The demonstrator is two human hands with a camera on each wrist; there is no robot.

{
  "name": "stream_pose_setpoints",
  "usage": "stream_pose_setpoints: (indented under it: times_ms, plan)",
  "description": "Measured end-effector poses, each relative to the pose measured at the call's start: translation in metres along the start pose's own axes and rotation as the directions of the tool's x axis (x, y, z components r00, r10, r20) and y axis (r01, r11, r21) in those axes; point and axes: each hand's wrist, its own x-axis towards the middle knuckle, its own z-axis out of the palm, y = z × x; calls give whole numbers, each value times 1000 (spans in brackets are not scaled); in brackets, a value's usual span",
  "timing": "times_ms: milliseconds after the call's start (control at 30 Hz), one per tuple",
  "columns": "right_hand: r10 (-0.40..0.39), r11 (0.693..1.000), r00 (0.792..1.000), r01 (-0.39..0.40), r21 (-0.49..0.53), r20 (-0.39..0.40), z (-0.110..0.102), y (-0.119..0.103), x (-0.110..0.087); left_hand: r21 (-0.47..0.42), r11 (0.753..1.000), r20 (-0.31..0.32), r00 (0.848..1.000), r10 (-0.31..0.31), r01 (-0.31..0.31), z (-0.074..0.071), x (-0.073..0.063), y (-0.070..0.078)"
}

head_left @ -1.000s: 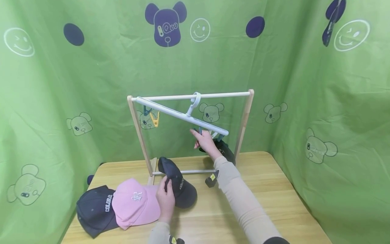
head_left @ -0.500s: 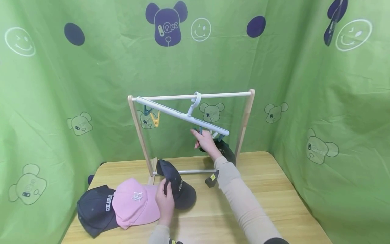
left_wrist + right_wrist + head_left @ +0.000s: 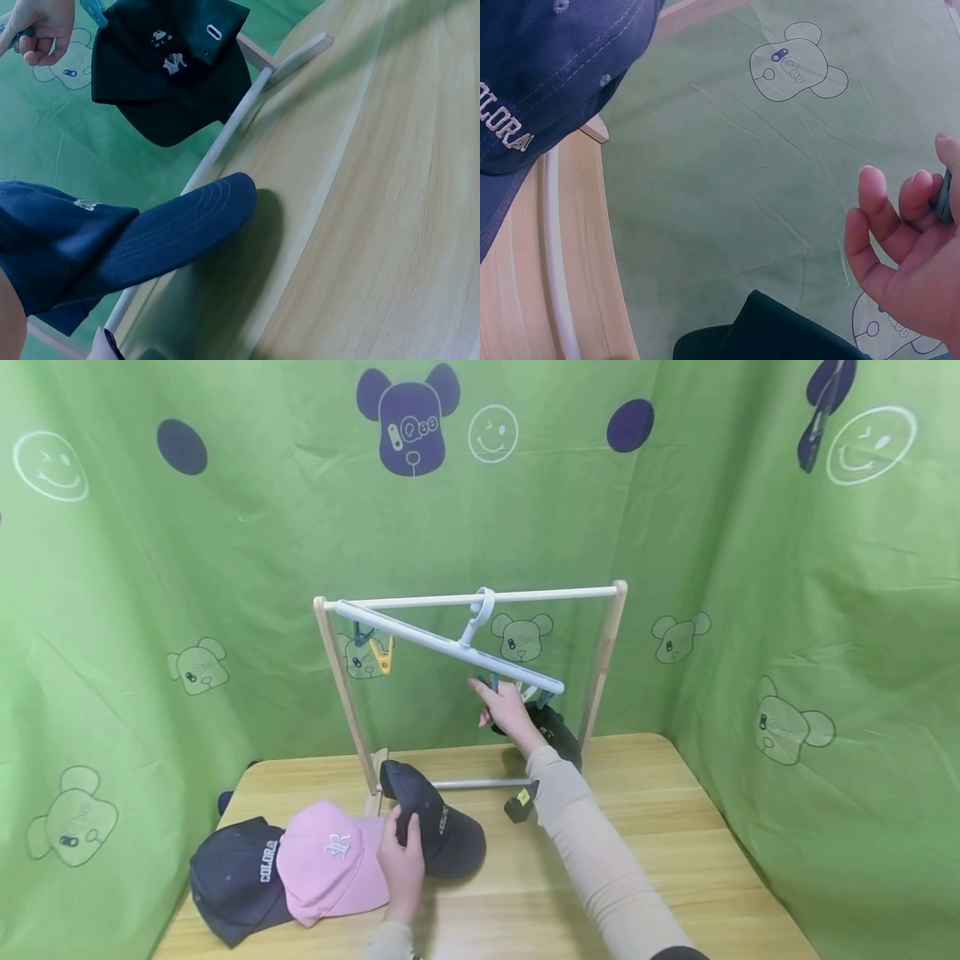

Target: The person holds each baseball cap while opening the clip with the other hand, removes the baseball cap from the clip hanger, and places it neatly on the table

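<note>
My left hand (image 3: 402,870) holds a dark navy baseball cap (image 3: 448,837) by its back edge, crown up and brim pointing right, in front of the rack. In the left wrist view the cap's brim (image 3: 195,217) stands above the table, casting a shadow. My right hand (image 3: 512,710) pinches a teal clothespin (image 3: 944,199) between thumb and fingers, under the lower right half of a pale blue hanger (image 3: 450,647). Its other fingers are loosely bent. Beside that hand a black cap (image 3: 176,75) with white emblems hangs from another teal clip (image 3: 94,12).
A wooden rack (image 3: 603,647) carries the tilted hanger on its top rail. Yellow (image 3: 382,655) and teal (image 3: 362,632) clips hang at the hanger's raised left end. A pink cap (image 3: 322,860) overlaps another navy cap (image 3: 232,877) at the table's left. Green curtain (image 3: 225,527) surrounds the table.
My left hand and the navy cap have sunk slightly and come a little toward me. My right hand stays at the clothespin, and the hanger keeps its tilt.
</note>
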Motion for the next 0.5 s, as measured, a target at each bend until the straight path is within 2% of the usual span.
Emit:
stream_pose_setpoints:
  times_ms: [500]
  plan:
    - [-1,1000,1000,1,-2,-11,1,1,1,16,1000,-24,1000,-16,16,-7,-3,-10]
